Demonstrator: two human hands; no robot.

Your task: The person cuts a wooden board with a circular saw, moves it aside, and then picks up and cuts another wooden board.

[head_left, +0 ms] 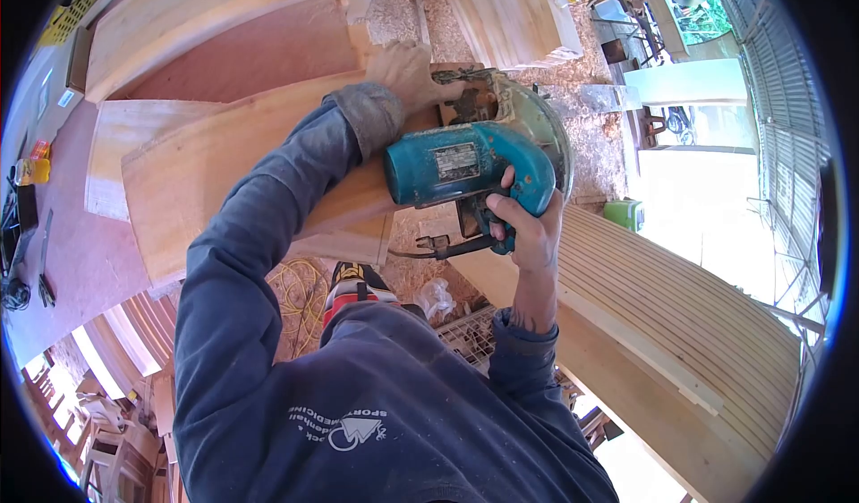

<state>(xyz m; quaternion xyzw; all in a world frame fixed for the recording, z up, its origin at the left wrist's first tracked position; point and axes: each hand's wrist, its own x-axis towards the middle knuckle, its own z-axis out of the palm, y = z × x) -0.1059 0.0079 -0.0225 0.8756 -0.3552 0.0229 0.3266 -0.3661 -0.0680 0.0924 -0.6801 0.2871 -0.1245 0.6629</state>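
Gripping the handle of a teal circular saw (465, 167), the right hand (526, 225) is closed with its fingers wrapped around the grip, the wrist bent and the blue sleeve cuff well back from the tool. The saw sits on the edge of a curved wooden board (233, 163), its metal guard toward the far side and its black cord (438, 248) trailing out below the handle. The left hand (407, 72) lies just beyond the saw, pressed down on the same board beside the guard; the fingers are hidden behind the tool, so how far they curl cannot be told. The board rests across a reddish desk (89, 252), with another pale plank (197, 2) arched above it. Sawdust (582, 118) covers the ground past the saw. To the right, a long curved slatted panel (680, 315) runs down and away. A yellow coil of cable (300, 293) lies on the floor below the board, near a red and black shoe (358, 288).
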